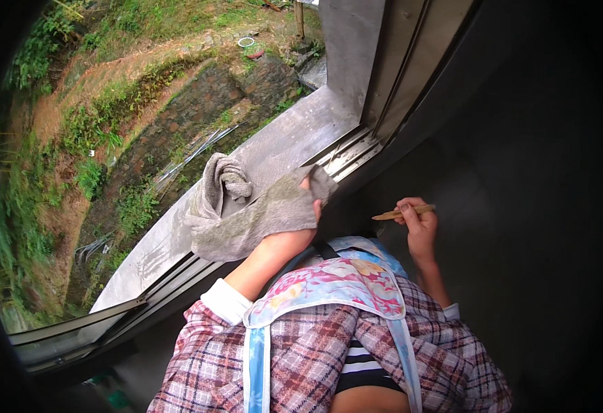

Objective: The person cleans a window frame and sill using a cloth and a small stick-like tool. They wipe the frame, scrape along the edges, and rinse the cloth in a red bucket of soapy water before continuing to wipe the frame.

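Outdoors, at far left, we look down on a slope of green plants [91, 177] and brown earth, and next to it a stone wall [157, 124] with thin pale poles [198, 149] lying near its foot. Moving right, we come to a smooth grey window sill [136, 275], its surface marked with damp-looking smears, curving across the view with metal window tracks [346, 155] along its inner edge. On the sill rests a grey cloth [246, 230], one end twisted into a thick coil, the other drawn across toward the tracks. We find the left hand [307, 235] at the cloth's right end, its fingers bent around a fold and gripping it; fabric covers most of them, so we cannot tell exactly how tightly they close. A white cuff [225, 301] circles the forearm below. At center, we see a blue apron [263, 361] with a bib printed in pink and yellow flowers, worn over a plaid shirt [301, 344]; a black-and-white striped top [363, 361] shows between the shirt's edges. Farthest right, against a dark interior, we see the right hand [420, 227] raised and nearly closed, pinching a slender tan stick [386, 216] between thumb and fingers, its narrow end directed left, well apart from the cloth.
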Demonstrator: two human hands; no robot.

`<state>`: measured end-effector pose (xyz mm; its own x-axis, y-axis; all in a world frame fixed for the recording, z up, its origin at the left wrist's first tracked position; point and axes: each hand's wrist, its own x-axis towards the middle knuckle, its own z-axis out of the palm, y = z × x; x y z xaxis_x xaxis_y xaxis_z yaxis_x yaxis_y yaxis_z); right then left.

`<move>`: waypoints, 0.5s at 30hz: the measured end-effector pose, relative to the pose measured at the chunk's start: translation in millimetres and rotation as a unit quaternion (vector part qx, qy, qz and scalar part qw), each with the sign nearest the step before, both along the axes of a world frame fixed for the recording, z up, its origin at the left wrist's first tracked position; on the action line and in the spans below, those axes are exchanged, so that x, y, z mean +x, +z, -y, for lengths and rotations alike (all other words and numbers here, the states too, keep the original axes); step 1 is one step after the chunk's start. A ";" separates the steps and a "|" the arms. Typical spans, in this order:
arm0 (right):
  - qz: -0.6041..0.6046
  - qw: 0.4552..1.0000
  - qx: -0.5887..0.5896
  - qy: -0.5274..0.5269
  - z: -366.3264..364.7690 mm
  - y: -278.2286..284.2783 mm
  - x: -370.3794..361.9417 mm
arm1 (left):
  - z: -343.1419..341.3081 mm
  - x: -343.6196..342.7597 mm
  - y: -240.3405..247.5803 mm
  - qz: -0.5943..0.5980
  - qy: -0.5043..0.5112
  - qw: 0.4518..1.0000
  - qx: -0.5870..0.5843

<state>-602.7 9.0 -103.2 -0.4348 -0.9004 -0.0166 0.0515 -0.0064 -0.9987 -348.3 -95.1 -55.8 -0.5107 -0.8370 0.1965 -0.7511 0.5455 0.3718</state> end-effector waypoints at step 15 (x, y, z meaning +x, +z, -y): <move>-0.019 0.999 0.026 -0.020 -7.9 -1.3 -42.4 | 61.5 -122.8 -25.5 -0.136 -0.033 0.990 0.027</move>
